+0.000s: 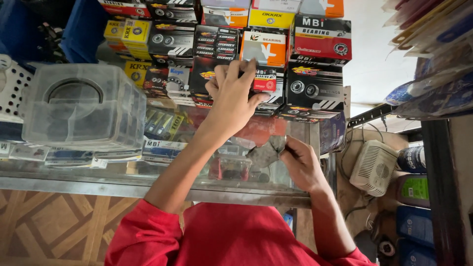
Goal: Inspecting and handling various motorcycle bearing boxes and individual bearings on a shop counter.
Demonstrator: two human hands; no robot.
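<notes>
My left hand (231, 96) reaches forward over the glass counter (148, 189), its fingers closed around a small red and white box (266, 80) in the stack of bearing boxes (315, 83). Closer to me, at the counter's right end, my right hand (301, 165) pinches a crumpled grey cloth (266, 152) that rests on the glass. Red sleeves cover both of my upper arms.
A clear plastic container (81, 106) stands on the counter at the left. More small boxes lie under the glass (162, 148). A white vented device (374, 167) and cables sit low at the right, beside a dark rack of packets (433, 64).
</notes>
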